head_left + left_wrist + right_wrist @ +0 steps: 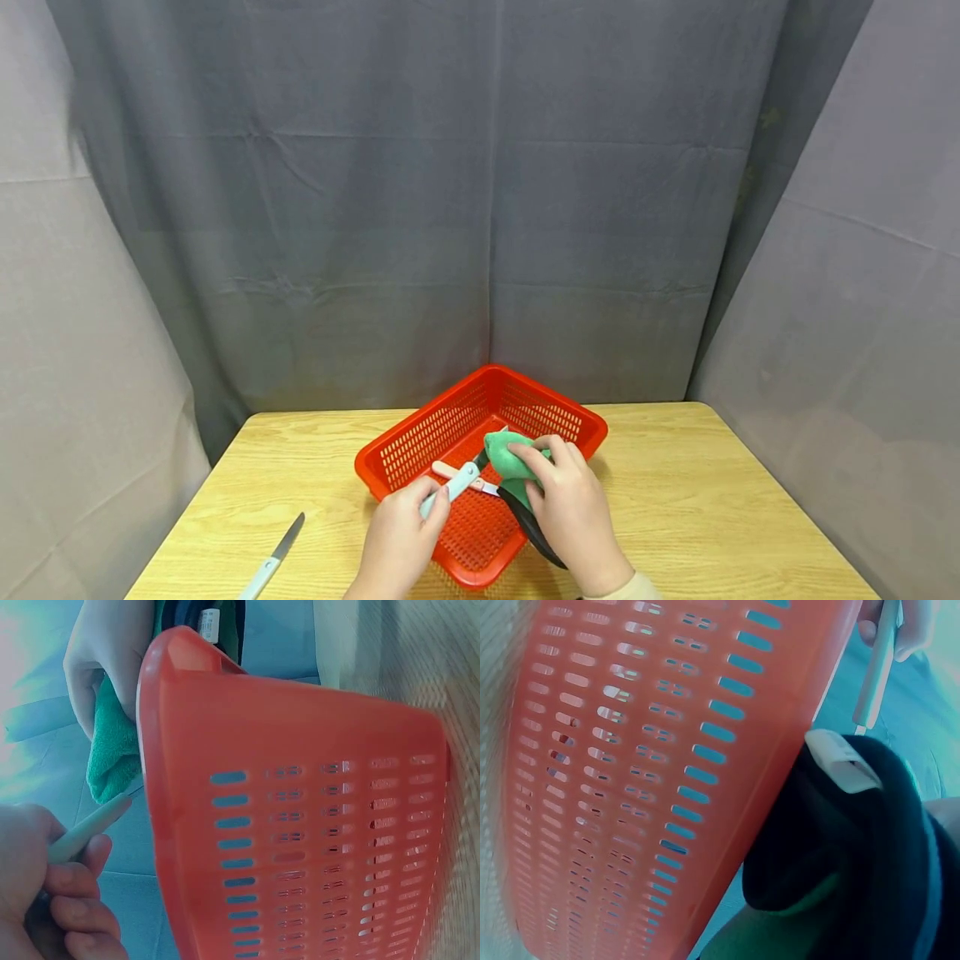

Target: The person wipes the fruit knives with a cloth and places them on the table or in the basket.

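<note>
My left hand (401,529) grips the pale blue handle of a knife (461,480) above the red basket. The handle also shows in the left wrist view, angled up toward a green cloth (114,750). My right hand (573,508) pinches that cloth around the knife's blade, most of which it hides. A tip pokes out past the cloth's far side. The cloth's black-edged part hangs below the right hand, and a white tag (844,761) on it shows in the right wrist view.
The red plastic basket (408,433) with slotted walls stands on the wooden table (675,500). Inside it lies a utensil with a pale pink handle (444,470). A second knife (272,562) with a pale blue handle lies at the table's front left. Grey curtains (375,208) surround the table.
</note>
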Demonstrator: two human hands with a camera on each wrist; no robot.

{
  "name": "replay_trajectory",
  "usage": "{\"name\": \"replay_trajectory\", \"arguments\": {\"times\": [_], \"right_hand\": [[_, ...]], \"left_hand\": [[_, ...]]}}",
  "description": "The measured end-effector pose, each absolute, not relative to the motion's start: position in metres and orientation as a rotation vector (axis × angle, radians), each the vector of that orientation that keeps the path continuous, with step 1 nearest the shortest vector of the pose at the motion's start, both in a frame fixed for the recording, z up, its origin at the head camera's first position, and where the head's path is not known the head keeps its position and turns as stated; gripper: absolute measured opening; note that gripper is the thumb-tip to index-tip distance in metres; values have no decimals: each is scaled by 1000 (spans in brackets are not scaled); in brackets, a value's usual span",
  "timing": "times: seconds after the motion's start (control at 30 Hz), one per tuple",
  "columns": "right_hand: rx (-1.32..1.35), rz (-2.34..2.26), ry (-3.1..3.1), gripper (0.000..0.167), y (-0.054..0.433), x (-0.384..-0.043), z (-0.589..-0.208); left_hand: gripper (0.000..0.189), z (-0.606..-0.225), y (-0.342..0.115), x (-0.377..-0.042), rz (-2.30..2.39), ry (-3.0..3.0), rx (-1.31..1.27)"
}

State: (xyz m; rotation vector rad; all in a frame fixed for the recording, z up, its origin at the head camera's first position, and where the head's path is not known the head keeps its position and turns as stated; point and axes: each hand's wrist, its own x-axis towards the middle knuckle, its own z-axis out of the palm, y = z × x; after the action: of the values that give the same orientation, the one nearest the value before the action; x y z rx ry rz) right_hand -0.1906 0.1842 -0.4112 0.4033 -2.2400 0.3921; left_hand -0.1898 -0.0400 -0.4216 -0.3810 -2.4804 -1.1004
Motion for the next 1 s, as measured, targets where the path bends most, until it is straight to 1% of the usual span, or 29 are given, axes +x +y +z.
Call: {"name": "replay_trajectory", "arguments": {"times": [0.43, 1.0], "right_hand": [[510, 386, -2256, 55, 182, -191, -414], [388, 412, -2242, 54, 185, -194, -416]], "left_hand": [[18, -422, -39, -190, -1114, -2472, -380], [18, -423, -38, -189, -1086, -2416, -459]]}}
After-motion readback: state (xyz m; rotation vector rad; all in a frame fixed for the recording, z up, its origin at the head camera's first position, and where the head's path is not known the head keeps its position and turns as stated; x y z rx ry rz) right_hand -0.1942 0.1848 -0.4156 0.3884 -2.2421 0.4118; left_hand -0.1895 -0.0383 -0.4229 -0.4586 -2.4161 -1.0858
